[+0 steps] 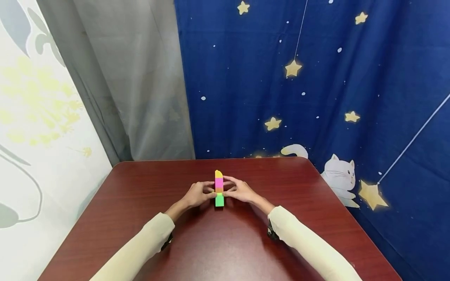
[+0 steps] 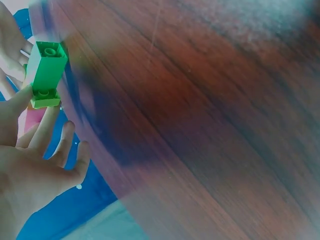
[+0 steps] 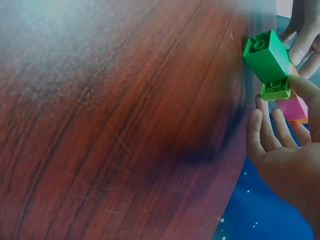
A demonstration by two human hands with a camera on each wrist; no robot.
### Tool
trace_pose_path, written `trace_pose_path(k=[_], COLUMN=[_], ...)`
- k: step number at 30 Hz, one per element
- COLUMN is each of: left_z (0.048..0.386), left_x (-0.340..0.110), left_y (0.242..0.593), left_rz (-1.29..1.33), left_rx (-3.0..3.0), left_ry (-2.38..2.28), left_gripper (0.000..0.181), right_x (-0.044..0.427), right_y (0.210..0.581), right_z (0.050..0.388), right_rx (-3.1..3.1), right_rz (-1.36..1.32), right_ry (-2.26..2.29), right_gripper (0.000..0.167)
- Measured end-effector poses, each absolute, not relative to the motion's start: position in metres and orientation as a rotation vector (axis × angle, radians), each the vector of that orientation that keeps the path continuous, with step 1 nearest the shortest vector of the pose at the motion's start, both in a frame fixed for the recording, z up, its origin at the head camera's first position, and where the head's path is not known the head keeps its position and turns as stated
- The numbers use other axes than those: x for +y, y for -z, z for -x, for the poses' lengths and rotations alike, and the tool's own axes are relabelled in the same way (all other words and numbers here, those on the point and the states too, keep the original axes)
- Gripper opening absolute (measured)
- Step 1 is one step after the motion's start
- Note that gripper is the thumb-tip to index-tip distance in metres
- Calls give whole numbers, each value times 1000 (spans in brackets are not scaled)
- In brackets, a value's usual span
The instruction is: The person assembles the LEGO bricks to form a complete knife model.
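Observation:
A stack of toy building blocks is held between both hands over the table's middle. In the head view it shows a yellow curved block [image 1: 218, 174], a pink block [image 1: 219, 183], an orange block [image 1: 219, 190] and a green block [image 1: 219, 201] at the near end. My left hand [image 1: 197, 194] pinches the stack from the left, while my right hand [image 1: 242, 191] grips its right side. Both wrist views reveal the hollow underside of the green block [image 3: 267, 60] and of a light green block [image 2: 45, 101], so the stack is off the table.
The dark red wooden table [image 1: 218, 246] reaches back to a blue curtain [image 1: 239, 86] with stars and a grey curtain [image 1: 147, 86]. A white patterned surface [image 1: 45, 168] borders the left side. Dark bands sit at both cuffs.

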State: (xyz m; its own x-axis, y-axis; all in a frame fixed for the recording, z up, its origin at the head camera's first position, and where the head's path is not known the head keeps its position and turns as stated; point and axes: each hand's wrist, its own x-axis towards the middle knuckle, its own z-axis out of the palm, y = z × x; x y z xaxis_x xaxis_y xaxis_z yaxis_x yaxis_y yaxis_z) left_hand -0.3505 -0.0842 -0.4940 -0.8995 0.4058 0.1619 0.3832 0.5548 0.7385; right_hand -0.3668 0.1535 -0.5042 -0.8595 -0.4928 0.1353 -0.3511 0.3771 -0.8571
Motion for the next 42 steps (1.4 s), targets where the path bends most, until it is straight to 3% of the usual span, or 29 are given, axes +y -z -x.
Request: trace_pose_path(k=[21,42], left_z=[365,362], left_x=[-80,-92], left_y=[503,501], left_rz=[-585,-574], left_rx=[2793,2811], left_ry=[-1242,-1220], left_gripper=[38,39], right_x=[149,154], right_y=[515,520], right_z=[378,375], right_rx=[2376,2495], right_rz=[548,536], right_ry=[1615,1590], right_gripper=[55,50])
